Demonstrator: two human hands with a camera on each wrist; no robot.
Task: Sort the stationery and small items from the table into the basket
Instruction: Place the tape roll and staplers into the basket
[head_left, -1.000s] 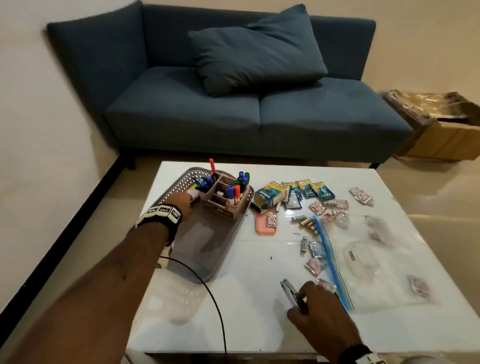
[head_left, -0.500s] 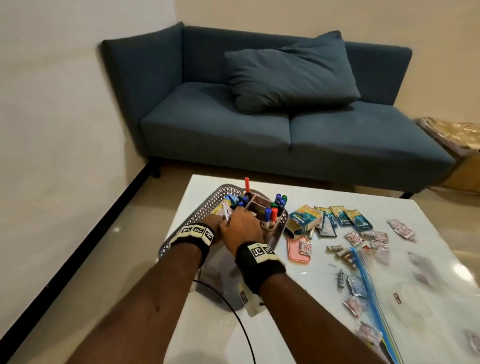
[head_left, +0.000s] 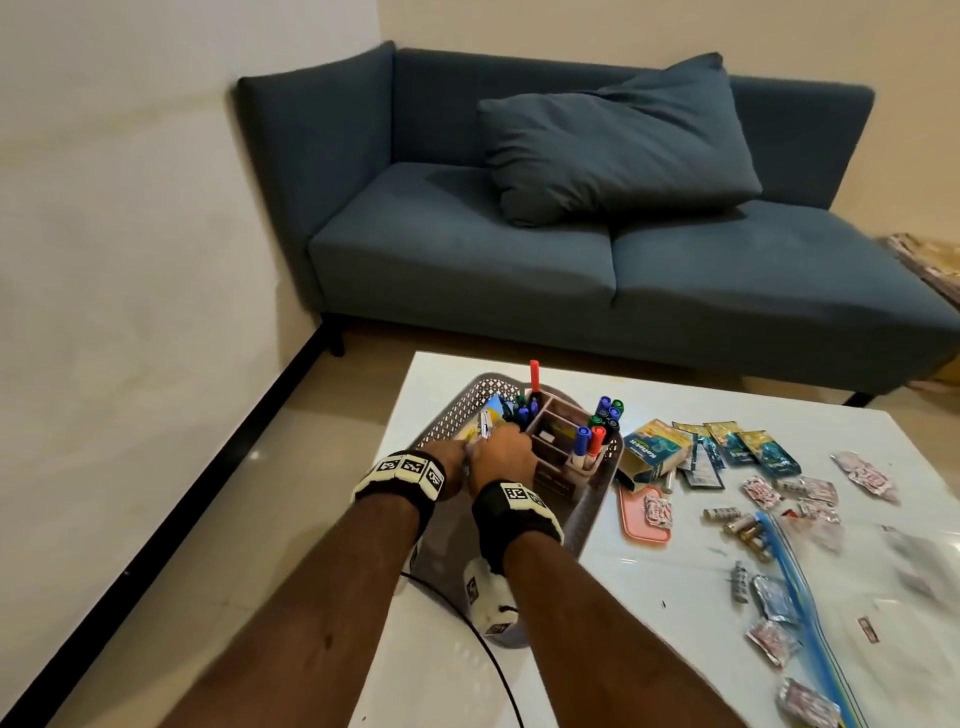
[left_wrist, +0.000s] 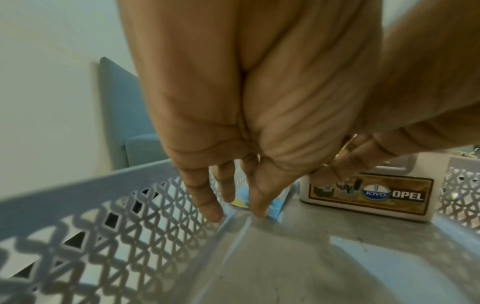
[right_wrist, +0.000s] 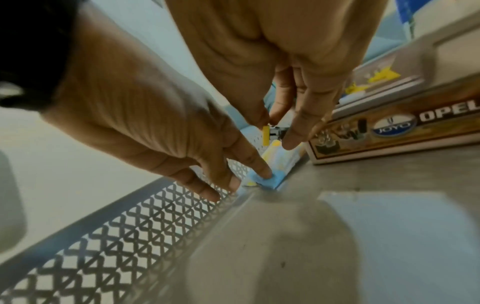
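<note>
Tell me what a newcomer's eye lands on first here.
Both hands, left hand and right hand, meet inside the grey lattice basket at the table's left edge, beside a marker-filled organiser. Behind it, the blue sofa fills the background; small packets lie scattered on the white table.

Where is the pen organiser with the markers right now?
In the head view the pen organiser stands inside the grey basket, at the far right end, just right of both hands and left of the packets on the white table.
</note>
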